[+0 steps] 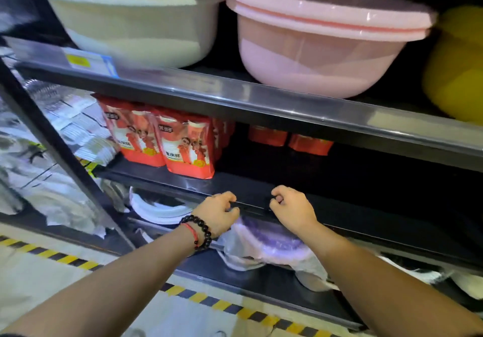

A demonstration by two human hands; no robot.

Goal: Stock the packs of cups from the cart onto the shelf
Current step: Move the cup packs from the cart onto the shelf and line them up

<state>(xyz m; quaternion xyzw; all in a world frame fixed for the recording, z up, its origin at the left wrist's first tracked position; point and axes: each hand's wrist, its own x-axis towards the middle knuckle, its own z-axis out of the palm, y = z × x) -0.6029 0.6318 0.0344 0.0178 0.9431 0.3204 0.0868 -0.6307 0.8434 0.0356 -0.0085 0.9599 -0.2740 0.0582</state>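
Holding up big bowls, the top shelf (261, 101) hangs over the middle shelf (261, 180), where the red packs of cups (162, 138) stand tall at the left and more sit far back. Dark open room lies to their right. Both hands are empty at the front edge. The left hand (217, 212) is nearer the packs, up and to its left, fingers curled. The right hand (292, 210) curls loosely too. No cart shows.
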